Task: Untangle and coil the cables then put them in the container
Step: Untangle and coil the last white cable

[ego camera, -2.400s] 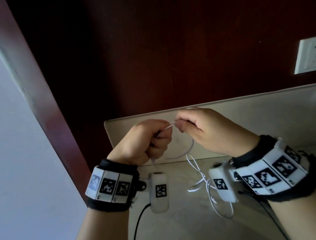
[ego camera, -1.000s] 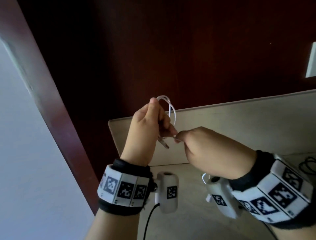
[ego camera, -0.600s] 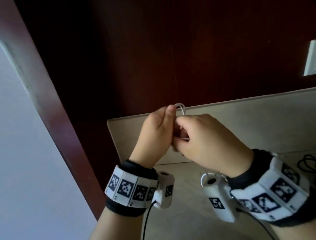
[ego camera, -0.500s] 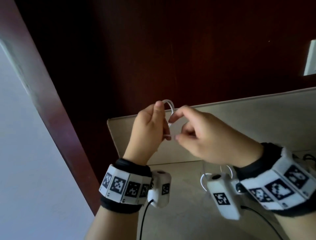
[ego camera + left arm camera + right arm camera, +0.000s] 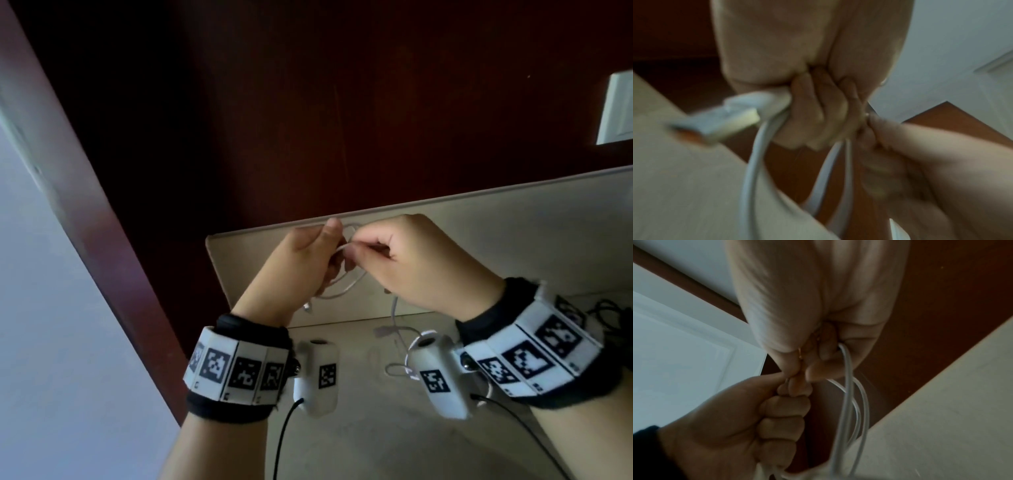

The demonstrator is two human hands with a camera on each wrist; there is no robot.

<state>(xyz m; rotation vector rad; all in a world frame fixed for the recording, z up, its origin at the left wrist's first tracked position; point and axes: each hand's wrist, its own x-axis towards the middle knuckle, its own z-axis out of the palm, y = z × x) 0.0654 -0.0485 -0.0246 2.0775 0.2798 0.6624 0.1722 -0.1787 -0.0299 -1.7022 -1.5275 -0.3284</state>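
Note:
A thin white cable (image 5: 346,289) is held up between both hands over the pale table (image 5: 370,442). My left hand (image 5: 308,260) grips a small coil of it in curled fingers (image 5: 818,113), and the USB plug (image 5: 715,120) sticks out beside the fist. My right hand (image 5: 407,260) pinches the cable right next to the left fingers, with strands (image 5: 849,402) running down from its fist. The cable's loose tail (image 5: 399,349) hangs to the table below my right wrist.
A pale upstand (image 5: 513,246) backs the table against a dark red-brown wall (image 5: 342,102). A black cable (image 5: 606,308) lies at the table's right edge. A white wall plate (image 5: 616,109) sits at upper right. The table's left end (image 5: 212,253) drops off beside a red-brown frame.
Both hands have dropped lower and closer together. The right hand has carried another turn of cable down to the coil in the left hand; less loose cable hangs below.

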